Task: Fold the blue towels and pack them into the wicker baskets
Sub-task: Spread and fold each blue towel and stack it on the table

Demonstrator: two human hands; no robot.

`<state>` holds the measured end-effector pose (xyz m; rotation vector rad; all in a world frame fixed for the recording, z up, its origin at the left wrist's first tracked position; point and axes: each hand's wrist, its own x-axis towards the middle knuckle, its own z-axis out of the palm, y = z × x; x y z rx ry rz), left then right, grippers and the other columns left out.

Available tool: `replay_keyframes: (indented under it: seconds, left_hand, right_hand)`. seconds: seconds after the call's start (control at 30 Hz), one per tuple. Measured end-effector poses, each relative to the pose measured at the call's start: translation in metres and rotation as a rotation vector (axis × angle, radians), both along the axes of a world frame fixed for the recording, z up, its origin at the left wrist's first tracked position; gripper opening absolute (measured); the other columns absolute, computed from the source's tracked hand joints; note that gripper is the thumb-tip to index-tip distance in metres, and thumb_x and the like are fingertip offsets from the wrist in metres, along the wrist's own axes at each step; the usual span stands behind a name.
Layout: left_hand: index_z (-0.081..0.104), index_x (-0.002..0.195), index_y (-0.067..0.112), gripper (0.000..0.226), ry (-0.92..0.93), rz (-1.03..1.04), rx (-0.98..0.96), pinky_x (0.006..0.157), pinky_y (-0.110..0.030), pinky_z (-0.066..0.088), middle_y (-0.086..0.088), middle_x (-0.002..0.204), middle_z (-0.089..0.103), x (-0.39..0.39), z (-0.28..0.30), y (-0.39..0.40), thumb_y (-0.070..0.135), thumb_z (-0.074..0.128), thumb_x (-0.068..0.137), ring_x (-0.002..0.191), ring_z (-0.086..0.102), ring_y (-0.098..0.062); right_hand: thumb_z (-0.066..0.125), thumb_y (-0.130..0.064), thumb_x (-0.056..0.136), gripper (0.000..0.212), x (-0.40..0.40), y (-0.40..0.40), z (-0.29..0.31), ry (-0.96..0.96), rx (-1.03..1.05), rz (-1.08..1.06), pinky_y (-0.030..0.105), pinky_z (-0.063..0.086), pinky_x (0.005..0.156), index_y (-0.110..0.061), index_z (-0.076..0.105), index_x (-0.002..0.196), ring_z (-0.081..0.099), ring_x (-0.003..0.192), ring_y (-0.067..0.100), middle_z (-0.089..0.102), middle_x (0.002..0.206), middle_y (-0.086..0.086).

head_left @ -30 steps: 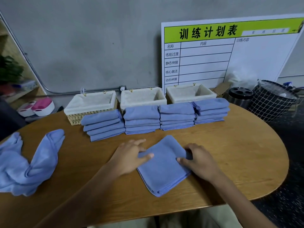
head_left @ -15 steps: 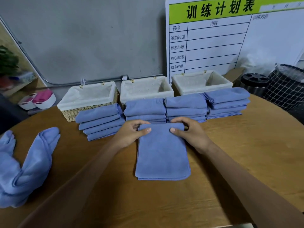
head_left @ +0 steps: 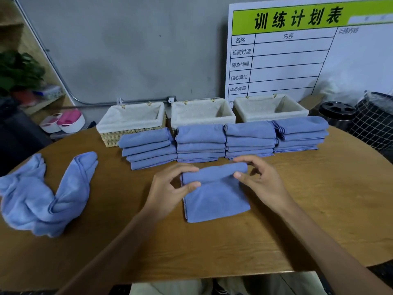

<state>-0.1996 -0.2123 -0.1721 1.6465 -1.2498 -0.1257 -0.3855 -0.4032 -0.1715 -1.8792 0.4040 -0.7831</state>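
Near the table's point(head_left: 319, 209) middle, the left hand point(head_left: 170, 188) and right hand point(head_left: 261, 179) each pinch the towel's point(head_left: 214, 196) far edge, rolling it toward the near edge. If either pinch slips, the fold could land crooked or bump the stacks point(head_left: 223, 141) just behind.

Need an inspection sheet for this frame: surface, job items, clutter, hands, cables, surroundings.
Surface: wooden table, rounded edge.
Job's things: three lined baskets at the back, no towels seen inside; four stacks of folded towels in front of them; towel mid-fold at centre; unfolded towels heaped at left.
Clutter: nothing seen on the table.
Hands: left hand and right hand pinch the towel's far edge, turning it over toward the person.
Cables: conduit along the wall.
Surroundings: whiteboard, wire bin, black canister, plant, pink-and-white container.
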Motion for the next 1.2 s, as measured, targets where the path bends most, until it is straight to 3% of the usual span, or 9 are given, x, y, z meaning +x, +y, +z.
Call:
replay_keyframes:
  seconds: [0.1,0.27,0.57,0.73,0.87,0.9,1.0,1.07,1.2]
  left_hand:
    - [0.073,0.112,0.024,0.033,-0.075,-0.007,-0.04,0.096,-0.022,0.049,0.018,0.116,0.068,-0.022,-0.011,0.013,0.025,0.082,0.08,0.113,0.064,-0.006]
    - [0.072,0.116,0.024,0.039,-0.114,-0.018,-0.05,0.099,-0.022,0.046,0.021,0.121,0.064,-0.044,-0.022,0.026,0.024,0.084,0.079,0.117,0.061,-0.007]
    - [0.065,0.127,0.024,0.048,-0.327,-0.085,0.069,0.104,-0.018,0.037,0.015,0.125,0.058,-0.03,-0.038,0.019,0.022,0.082,0.082,0.121,0.051,-0.005]
    - [0.068,0.123,0.022,0.045,-0.28,0.034,0.064,0.103,-0.016,0.036,0.019,0.122,0.058,-0.005,-0.04,0.001,0.022,0.083,0.081,0.119,0.045,0.01]
    - [0.074,0.11,0.022,0.034,-0.455,0.009,0.068,0.108,-0.023,0.032,0.014,0.113,0.066,-0.002,-0.048,0.001,0.043,0.075,0.083,0.111,0.056,-0.003]
    - [0.076,0.105,0.024,0.032,-0.478,0.02,0.073,0.107,-0.026,0.032,0.014,0.11,0.068,-0.001,-0.048,0.001,0.049,0.07,0.086,0.107,0.058,-0.003]
    - [0.075,0.09,0.025,0.036,-0.385,0.078,0.118,0.087,-0.03,0.042,0.013,0.089,0.071,-0.003,-0.025,-0.011,0.053,0.054,0.097,0.085,0.063,-0.004]
    - [0.073,0.103,0.028,0.028,-0.252,0.121,0.164,0.073,-0.027,0.047,0.01,0.082,0.068,-0.006,-0.011,-0.027,0.049,0.056,0.098,0.077,0.063,-0.006]
    - [0.063,0.127,0.039,0.036,-0.26,0.196,0.339,0.092,-0.038,0.044,0.012,0.097,0.047,-0.007,-0.022,-0.047,0.054,0.058,0.095,0.098,0.049,-0.011]
  right_hand:
    - [0.075,-0.005,0.085,0.032,-0.022,0.012,-0.01,0.014,-0.039,0.003,0.008,0.042,0.075,-0.027,0.07,0.107,0.063,0.098,0.001,0.071,0.108,-0.017]
    - [0.077,-0.005,0.082,0.03,-0.052,0.026,-0.017,0.053,-0.037,-0.004,0.014,0.046,0.09,-0.024,0.074,0.105,0.064,0.106,0.0,0.072,0.107,-0.018]
    - [0.077,-0.004,0.082,0.03,-0.042,0.029,-0.027,0.068,-0.061,-0.033,0.023,0.051,0.092,-0.025,0.075,0.104,0.065,0.105,0.002,0.073,0.105,-0.018]
    - [0.081,-0.016,0.08,0.033,-0.02,0.014,-0.024,0.146,-0.119,-0.074,0.029,0.05,0.088,-0.036,0.075,0.105,0.061,0.098,0.008,0.07,0.099,-0.023]
    - [0.078,-0.036,0.082,0.012,-0.023,0.011,-0.023,0.237,-0.178,-0.065,0.028,0.045,0.089,-0.036,0.078,0.094,0.058,0.093,0.005,0.068,0.089,-0.029]
    - [0.072,-0.04,0.086,0.009,-0.019,0.011,-0.021,0.213,-0.182,-0.081,0.032,0.047,0.088,-0.033,0.078,0.087,0.06,0.087,0.005,0.071,0.085,-0.026]
    - [0.06,-0.055,0.09,0.036,0.012,0.008,-0.012,0.2,-0.242,-0.224,0.034,0.051,0.068,-0.026,0.071,0.071,0.063,0.064,0.004,0.069,0.067,-0.013]
    - [0.064,-0.057,0.087,0.032,0.034,0.011,-0.014,0.264,-0.324,-0.292,0.027,0.042,0.056,-0.027,0.063,0.077,0.056,0.06,0.002,0.062,0.065,-0.012]
    - [0.065,-0.058,0.087,0.029,0.041,0.016,-0.033,0.33,-0.361,-0.318,0.028,0.037,0.057,-0.031,0.055,0.092,0.051,0.065,0.005,0.054,0.075,-0.012]
